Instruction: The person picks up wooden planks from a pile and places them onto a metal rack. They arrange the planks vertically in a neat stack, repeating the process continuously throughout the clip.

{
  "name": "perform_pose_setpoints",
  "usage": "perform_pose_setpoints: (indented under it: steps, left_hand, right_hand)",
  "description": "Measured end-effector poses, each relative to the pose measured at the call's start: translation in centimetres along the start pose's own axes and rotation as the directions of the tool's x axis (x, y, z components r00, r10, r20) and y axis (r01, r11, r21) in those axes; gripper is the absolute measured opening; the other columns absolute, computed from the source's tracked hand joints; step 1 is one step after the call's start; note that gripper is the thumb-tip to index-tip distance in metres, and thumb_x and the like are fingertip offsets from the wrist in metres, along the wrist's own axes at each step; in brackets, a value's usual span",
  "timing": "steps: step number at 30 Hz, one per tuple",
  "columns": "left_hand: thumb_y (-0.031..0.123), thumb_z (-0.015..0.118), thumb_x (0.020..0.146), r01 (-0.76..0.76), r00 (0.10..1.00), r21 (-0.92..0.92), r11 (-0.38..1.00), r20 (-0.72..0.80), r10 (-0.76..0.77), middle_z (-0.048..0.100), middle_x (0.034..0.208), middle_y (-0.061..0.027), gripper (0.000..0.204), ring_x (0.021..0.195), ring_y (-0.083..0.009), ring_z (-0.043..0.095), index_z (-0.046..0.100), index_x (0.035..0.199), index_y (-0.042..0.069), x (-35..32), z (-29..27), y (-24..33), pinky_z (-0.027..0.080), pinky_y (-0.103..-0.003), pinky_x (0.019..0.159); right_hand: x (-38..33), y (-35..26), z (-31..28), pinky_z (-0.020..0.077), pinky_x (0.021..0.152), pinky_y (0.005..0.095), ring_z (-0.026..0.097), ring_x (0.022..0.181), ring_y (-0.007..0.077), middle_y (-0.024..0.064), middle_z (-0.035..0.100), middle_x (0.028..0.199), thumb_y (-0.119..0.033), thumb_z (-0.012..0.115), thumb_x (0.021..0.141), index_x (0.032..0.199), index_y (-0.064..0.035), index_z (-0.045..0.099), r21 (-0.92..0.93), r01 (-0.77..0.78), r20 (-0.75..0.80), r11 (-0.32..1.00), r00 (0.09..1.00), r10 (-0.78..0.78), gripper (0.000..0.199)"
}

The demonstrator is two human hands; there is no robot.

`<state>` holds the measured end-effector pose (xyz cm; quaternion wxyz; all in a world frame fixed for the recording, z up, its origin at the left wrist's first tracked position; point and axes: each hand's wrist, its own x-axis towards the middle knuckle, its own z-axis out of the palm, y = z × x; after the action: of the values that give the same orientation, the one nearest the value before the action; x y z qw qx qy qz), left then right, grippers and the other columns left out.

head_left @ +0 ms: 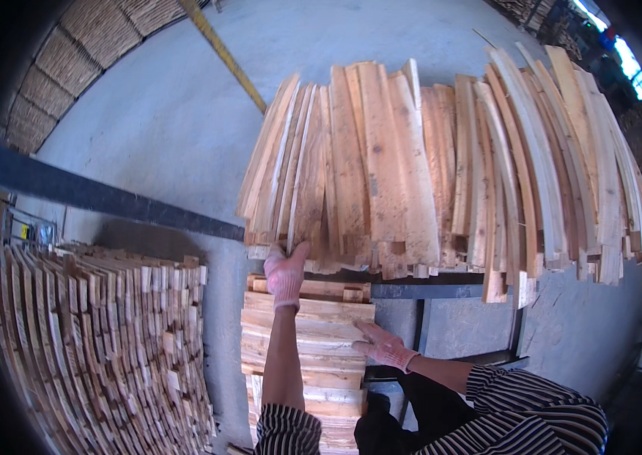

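Left hand (286,274) reaches up, fingers closed; right hand (382,346) lies flat.

I see two hands, my left hand (285,274) and my right hand (382,346), each in one pink glove. I count three piles of wood: the big heap of boards (442,167) at twelve o'clock, the small flat stack (307,349) at six o'clock, and the wide stacked pile (101,341) at eight o'clock. The boards are too many to count.

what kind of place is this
Most likely a timber yard or wood workshop: rough wooden slats fanned on a dark metal rack, a big stack of cut boards at left, and a bare concrete floor.
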<state>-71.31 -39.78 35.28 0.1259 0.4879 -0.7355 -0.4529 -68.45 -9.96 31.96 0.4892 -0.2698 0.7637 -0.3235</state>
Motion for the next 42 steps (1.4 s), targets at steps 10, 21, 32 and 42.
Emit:
perform_pose_setpoints:
  steps: [10,21,32,42]
  left_hand:
    - [0.025,0.083,0.076,0.048,0.991,-0.457,0.888,-0.091,-0.100,0.063,0.087,-0.0004,0.035,0.078,-0.0115,0.056,0.067,0.096,0.002,-23.0,-14.5,-2.1,0.048,-0.028,0.073]
    - [0.040,0.071,0.080,0.327,0.931,-0.378,0.866,-0.030,-0.365,0.061,0.087,-0.0049,0.044,0.083,-0.0163,0.058,0.063,0.094,0.000,-40.5,-36.6,-20.3,0.047,-0.030,0.077]
    - [0.057,0.050,0.100,0.624,0.751,-0.553,0.553,0.227,-0.621,0.054,0.141,-0.0126,0.072,0.128,-0.0273,0.052,0.036,0.156,0.015,-28.2,-9.8,-39.3,0.051,-0.043,0.097]
    - [0.064,0.065,0.089,0.588,0.708,0.321,0.742,0.240,-0.664,0.007,0.169,-0.0212,0.106,0.155,-0.0419,0.006,0.011,0.163,0.012,-25.2,5.4,-41.4,0.023,-0.048,0.124]
  right_hand:
    - [5.5,-17.4,-10.5,0.0308,0.118,0.0573,0.038,0.143,0.0395,0.0184,0.032,0.158,-0.018,0.076,0.082,0.157,-0.0182,0.027,-0.714,0.545,-0.015,0.440,0.617,-0.787,0.089]
    - [1.8,-12.3,10.1,0.0558,0.086,0.0455,0.063,0.102,0.0329,0.0148,0.057,0.111,-0.028,0.074,0.080,0.154,-0.0209,0.030,-0.190,0.957,0.740,0.219,0.286,-0.609,0.087]
    - [17.2,3.9,8.5,0.0556,0.088,0.0443,0.060,0.115,0.0320,0.0173,0.057,0.127,-0.050,0.062,0.088,0.154,-0.0271,0.040,-0.728,0.395,0.310,0.560,0.919,-0.245,0.073]
    - [31.8,12.3,7.3,0.0441,0.104,0.0484,0.051,0.130,0.0385,0.0167,0.046,0.150,-0.044,0.058,0.096,0.154,-0.0311,0.043,-0.575,0.505,0.217,0.644,0.853,-0.475,0.061]
